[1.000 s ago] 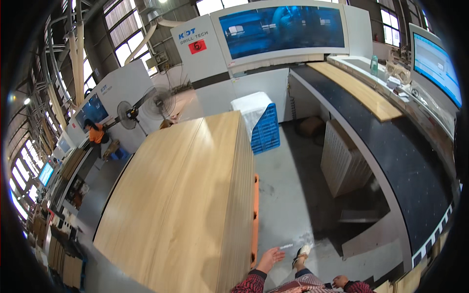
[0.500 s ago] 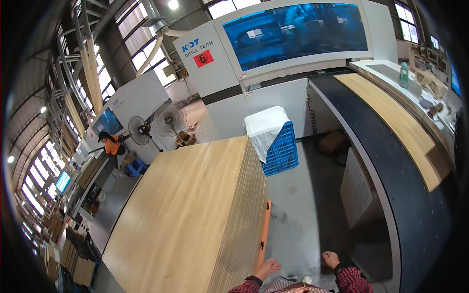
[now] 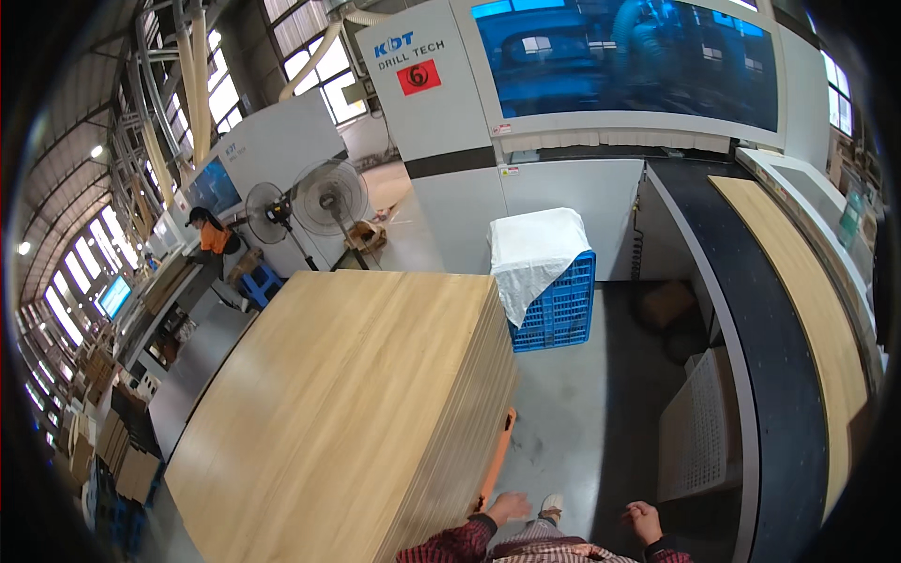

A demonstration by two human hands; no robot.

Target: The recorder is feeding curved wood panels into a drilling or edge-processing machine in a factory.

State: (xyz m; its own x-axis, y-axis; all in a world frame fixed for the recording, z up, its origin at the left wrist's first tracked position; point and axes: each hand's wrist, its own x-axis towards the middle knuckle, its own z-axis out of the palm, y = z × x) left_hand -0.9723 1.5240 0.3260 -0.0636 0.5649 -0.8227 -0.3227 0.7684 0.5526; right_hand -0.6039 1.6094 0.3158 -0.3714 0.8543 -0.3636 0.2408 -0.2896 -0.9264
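My left hand (image 3: pixel 509 508) hangs low beside the right side of a tall stack of light wood-grain boards (image 3: pixel 328 375). Its fingers are stretched out, a little blurred, with nothing in them. Over the floor to the right of my body, my right hand (image 3: pixel 644 521) is loosely curled and holds nothing. A black-topped machine table (image 3: pixel 751 281) runs along my right, some way from that hand. On it lies a long, narrow wood-grain board (image 3: pixel 798 281). Beneath the stack, an orange metal bar (image 3: pixel 499 455) shows at the floor.
Ahead stands a blue plastic crate (image 3: pixel 563 305) draped with a white cloth (image 3: pixel 535 249). Behind it is a large white drilling machine (image 3: pixel 563 192). Two standing fans (image 3: pixel 328 200) are beyond the stack. A person in orange (image 3: pixel 214 236) works at the far left. A perforated box (image 3: pixel 699 427) sits under the table.
My view has shifted, and the crate and machine look closer. A foot now shows between my hands. My left hand stays by the stack and my right stays loosely curled.
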